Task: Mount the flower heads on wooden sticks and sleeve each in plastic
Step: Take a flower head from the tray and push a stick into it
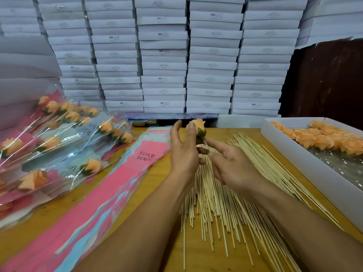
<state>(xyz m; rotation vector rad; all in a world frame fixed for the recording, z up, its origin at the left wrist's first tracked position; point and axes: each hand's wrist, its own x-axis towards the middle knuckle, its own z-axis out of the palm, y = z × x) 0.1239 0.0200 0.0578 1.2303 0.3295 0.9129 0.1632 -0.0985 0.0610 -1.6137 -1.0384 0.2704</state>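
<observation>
Two bare forearms reach in from the bottom edge over a wooden counter (255,132). Beneath them lies a loose spread of thin wooden sticks (220,209), fanned out on the surface between the wrists and beyond. To their left a stack of pink and blue plastic sleeves (110,195) printed "LOVE YOU" runs diagonally across the counter.

Raised above the sticks, the left hand (183,152) holds a peach flower head (197,128) by its petals and green base, thumb against it and the other fingertips curled round; the forefinger stands apart, lifted. Just beside it, the right hand (231,163) has its forefinger stretched toward the underside of the flower's green base, the remaining fingers bent inward; whether it is pinching a stick there cannot be told.

Farther left, finished flowers in sleeves (59,138) lie piled in overlapping rows. At the right sits a white tray (306,161) holding more loose peach flower heads (322,139). Behind everything, flat white boxes (163,55) are stacked high in columns.
</observation>
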